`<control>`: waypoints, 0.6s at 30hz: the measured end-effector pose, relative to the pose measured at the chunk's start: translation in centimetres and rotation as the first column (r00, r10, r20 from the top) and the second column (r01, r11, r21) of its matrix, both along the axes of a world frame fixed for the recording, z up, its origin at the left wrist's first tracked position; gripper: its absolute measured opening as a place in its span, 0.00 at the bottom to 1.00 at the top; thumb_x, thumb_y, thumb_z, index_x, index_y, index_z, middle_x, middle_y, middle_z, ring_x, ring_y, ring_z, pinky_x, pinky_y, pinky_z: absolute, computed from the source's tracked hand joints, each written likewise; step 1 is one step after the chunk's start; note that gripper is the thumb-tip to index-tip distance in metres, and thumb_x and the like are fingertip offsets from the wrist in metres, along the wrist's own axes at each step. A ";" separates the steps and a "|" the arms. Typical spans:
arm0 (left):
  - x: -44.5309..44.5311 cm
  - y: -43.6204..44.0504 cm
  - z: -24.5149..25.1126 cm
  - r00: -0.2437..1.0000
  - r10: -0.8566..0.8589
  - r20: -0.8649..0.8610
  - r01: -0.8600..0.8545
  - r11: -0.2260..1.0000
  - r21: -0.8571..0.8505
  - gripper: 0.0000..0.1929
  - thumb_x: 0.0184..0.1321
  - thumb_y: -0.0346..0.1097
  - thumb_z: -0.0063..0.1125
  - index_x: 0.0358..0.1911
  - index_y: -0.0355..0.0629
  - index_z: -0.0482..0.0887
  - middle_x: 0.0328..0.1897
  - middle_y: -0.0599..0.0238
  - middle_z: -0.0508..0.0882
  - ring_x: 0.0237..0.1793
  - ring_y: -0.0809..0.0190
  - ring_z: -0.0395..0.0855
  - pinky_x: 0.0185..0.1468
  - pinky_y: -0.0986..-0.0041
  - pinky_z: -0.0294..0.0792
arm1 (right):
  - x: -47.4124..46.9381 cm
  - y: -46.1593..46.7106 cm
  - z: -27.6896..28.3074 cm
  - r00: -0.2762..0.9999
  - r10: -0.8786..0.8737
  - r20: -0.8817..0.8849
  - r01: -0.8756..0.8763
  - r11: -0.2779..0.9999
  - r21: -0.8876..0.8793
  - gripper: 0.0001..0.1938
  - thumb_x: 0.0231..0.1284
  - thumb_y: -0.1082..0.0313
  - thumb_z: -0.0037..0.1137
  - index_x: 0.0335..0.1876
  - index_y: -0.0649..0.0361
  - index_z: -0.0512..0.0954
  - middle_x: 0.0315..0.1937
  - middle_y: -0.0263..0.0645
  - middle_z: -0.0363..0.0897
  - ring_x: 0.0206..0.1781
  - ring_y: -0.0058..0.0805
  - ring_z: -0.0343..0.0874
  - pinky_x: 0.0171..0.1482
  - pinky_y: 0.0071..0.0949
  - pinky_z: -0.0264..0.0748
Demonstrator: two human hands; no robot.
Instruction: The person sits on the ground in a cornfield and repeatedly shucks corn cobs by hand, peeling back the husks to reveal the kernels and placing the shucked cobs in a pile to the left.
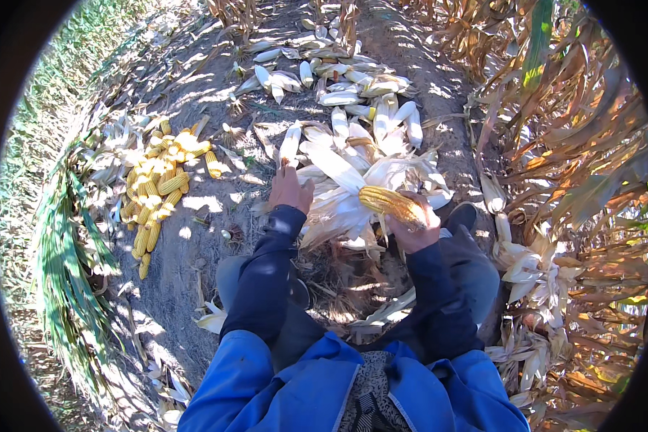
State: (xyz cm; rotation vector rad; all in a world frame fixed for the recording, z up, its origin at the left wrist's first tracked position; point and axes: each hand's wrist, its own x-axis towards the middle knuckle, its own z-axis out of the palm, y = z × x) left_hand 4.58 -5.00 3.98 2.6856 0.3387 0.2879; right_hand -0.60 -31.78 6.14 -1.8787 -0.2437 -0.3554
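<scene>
My right hand [414, 227] is wrapped around a yellow ear of corn [390, 202] with its kernels bare. A pale strip of husk [335, 166] stretches up and left from the tip of that ear. My left hand [292, 191] is at the lower end of an ear still in its husk [290, 141]; whether the fingers grip it is hard to see. Between and beyond both hands spreads a heap of loose dry husks [340, 208]. Several unhusked ears [380, 116] lie just past this heap.
On the left, a pile of bare yellow ears [154, 183] rests on the soil. Cut green leaves [67, 259] lie farther left. More husked ears [345, 81] are strewn ahead. Dry standing corn plants [583, 178] line the right side. My shoe [460, 217] is beside the husks.
</scene>
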 end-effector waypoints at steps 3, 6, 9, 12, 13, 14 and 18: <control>-1.4 -3.6 2.8 0.831 -0.410 0.375 0.490 0.859 -0.147 0.30 0.49 0.44 0.67 0.55 0.41 0.73 0.56 0.51 0.76 0.55 0.44 0.75 0.54 0.60 0.70 | 0.1 -0.4 -0.7 0.995 -0.098 -0.034 0.098 0.995 0.007 0.23 0.46 0.65 0.71 0.48 0.63 0.74 0.35 0.43 0.84 0.38 0.28 0.85 0.43 0.26 0.81; -3.7 -7.8 2.3 0.699 -0.632 0.335 0.708 0.676 -0.201 0.38 0.43 0.44 0.71 0.61 0.43 0.67 0.55 0.53 0.76 0.58 0.46 0.71 0.60 0.58 0.65 | 0.3 -0.1 -1.3 0.995 -0.096 0.032 0.099 0.984 -0.149 0.25 0.44 0.65 0.72 0.48 0.66 0.74 0.35 0.42 0.84 0.39 0.26 0.85 0.42 0.24 0.81; -3.8 -9.0 -0.9 0.787 -0.574 0.225 0.611 0.776 -0.156 0.39 0.39 0.48 0.73 0.58 0.46 0.69 0.55 0.56 0.77 0.58 0.50 0.72 0.60 0.60 0.62 | 0.1 0.6 -2.0 0.990 -0.003 -0.140 0.029 0.983 0.184 0.25 0.43 0.68 0.73 0.47 0.69 0.73 0.36 0.41 0.84 0.38 0.24 0.84 0.42 0.23 0.80; -3.5 -8.4 -2.2 0.849 -0.507 0.147 0.525 0.842 -0.127 0.37 0.37 0.50 0.74 0.54 0.47 0.73 0.53 0.60 0.78 0.58 0.54 0.73 0.61 0.64 0.59 | -0.2 0.7 -0.6 0.963 0.130 -0.236 -0.013 0.897 0.442 0.21 0.46 0.73 0.71 0.46 0.71 0.74 0.38 0.41 0.83 0.38 0.23 0.82 0.43 0.22 0.80; -3.4 -8.1 -2.3 0.858 -0.495 0.140 0.510 0.852 -0.118 0.36 0.37 0.50 0.74 0.53 0.48 0.74 0.53 0.61 0.79 0.58 0.55 0.73 0.61 0.65 0.59 | 0.0 0.3 -0.7 0.964 0.151 -0.220 -0.028 0.876 0.481 0.20 0.47 0.74 0.70 0.45 0.71 0.74 0.38 0.41 0.83 0.38 0.23 0.82 0.43 0.22 0.79; -3.2 -7.9 -2.3 0.829 -0.514 0.221 0.548 0.826 -0.134 0.33 0.37 0.49 0.74 0.49 0.49 0.77 0.48 0.63 0.81 0.54 0.55 0.76 0.58 0.63 0.62 | 0.1 -0.2 -0.6 0.966 0.142 -0.218 -0.014 0.865 0.501 0.19 0.47 0.74 0.70 0.44 0.71 0.75 0.37 0.41 0.83 0.38 0.23 0.82 0.43 0.23 0.79; -2.3 -6.5 -3.6 0.791 -0.565 0.234 0.605 0.780 -0.161 0.29 0.38 0.45 0.73 0.46 0.48 0.77 0.41 0.61 0.82 0.44 0.52 0.81 0.47 0.64 0.72 | 0.1 -1.1 0.4 0.958 0.145 -0.248 0.019 0.831 0.556 0.16 0.47 0.75 0.69 0.42 0.71 0.77 0.36 0.40 0.83 0.37 0.22 0.81 0.42 0.23 0.78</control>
